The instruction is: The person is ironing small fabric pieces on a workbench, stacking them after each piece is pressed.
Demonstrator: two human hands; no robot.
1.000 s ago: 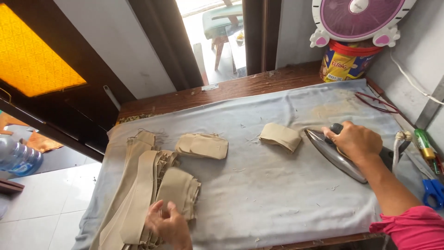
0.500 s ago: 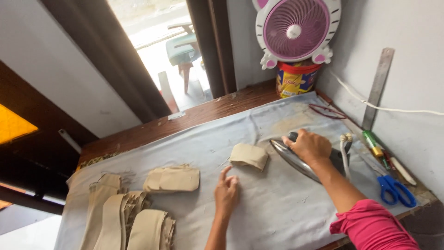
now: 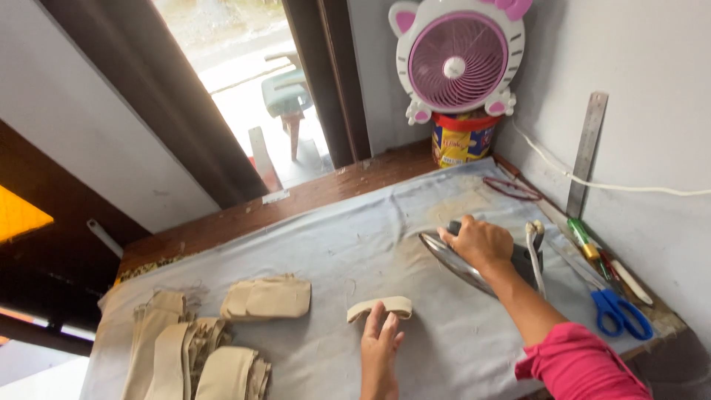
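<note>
My left hand (image 3: 381,348) is pressing flat, fingers spread, on the beige piece (image 3: 381,307) — keeping it from sliding — while my right hand (image 3: 478,241) is gripping the iron (image 3: 459,261) closed, waiting beside.

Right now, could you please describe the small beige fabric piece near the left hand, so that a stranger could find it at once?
Start from the grey cloth that covers the wooden table. Near its front edge, left of the iron held by the right hand, lies a small folded beige piece with the left hand touching it. Unlike the beige stacks at the far left, it lies alone.
</note>
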